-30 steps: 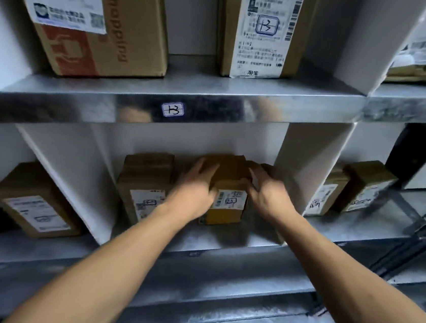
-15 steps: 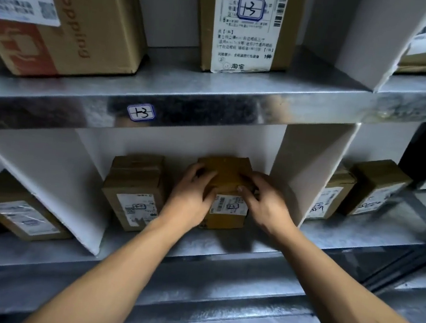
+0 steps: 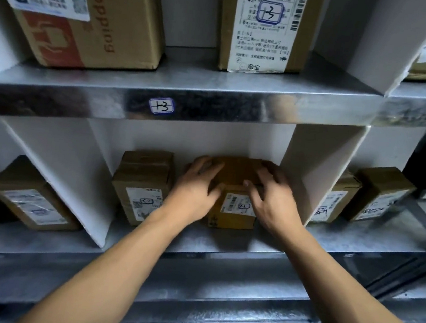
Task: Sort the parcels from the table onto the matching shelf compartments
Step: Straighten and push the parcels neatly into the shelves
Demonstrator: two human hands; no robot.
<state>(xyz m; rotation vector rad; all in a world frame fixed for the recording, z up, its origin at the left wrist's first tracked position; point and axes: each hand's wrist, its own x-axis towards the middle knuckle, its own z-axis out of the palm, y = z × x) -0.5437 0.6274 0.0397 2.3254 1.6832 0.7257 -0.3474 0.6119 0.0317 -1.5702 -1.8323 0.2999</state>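
A small brown cardboard parcel (image 3: 232, 211) with a white label marked in pen rests on the lower metal shelf (image 3: 223, 245), in the middle compartment. My left hand (image 3: 195, 188) grips its left side and my right hand (image 3: 271, 197) grips its right side and top. A second brown parcel (image 3: 141, 185) stands just left of it in the same compartment. A white divider (image 3: 317, 170) closes the compartment on the right.
The upper shelf edge carries a tag reading 1-3 (image 3: 161, 105). Above stand a large box printed "shopping" (image 3: 77, 10) and a tall labelled box (image 3: 267, 26). Neighbouring lower compartments hold one parcel at left (image 3: 32, 196) and two parcels at right (image 3: 378, 196).
The view has tilted and shifted slightly. Both hands stay on the small parcel, which sits a little deeper on the lower shelf; my right hand has slid further over its top.
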